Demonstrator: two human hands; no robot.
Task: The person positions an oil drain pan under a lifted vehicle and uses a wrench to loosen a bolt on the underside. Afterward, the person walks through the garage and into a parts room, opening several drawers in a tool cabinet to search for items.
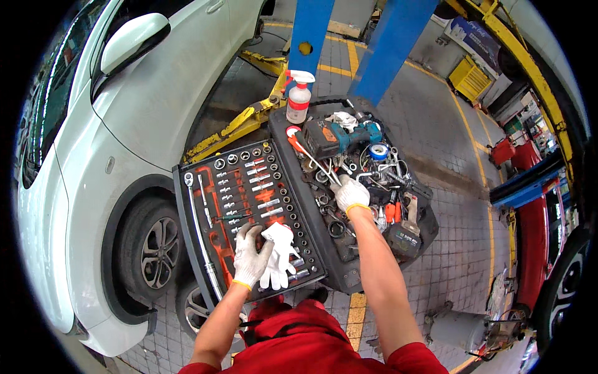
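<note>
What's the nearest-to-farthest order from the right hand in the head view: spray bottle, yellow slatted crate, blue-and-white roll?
From the right hand:
1. Blue-and-white roll: just ahead, slightly right.
2. Spray bottle: farther ahead, to the left.
3. Yellow slatted crate: ahead and well to the right, in the background.

A car (143,68) was positioned at the frame's left; centrally, a socket tray (265,195) was set left of a cart (346,278); gloves (278,257) were laid on the tray's lower part; on the cart's upper left, a spray bottle (298,106) was stood, a power tool (364,134) being placed to its lower right.
</note>
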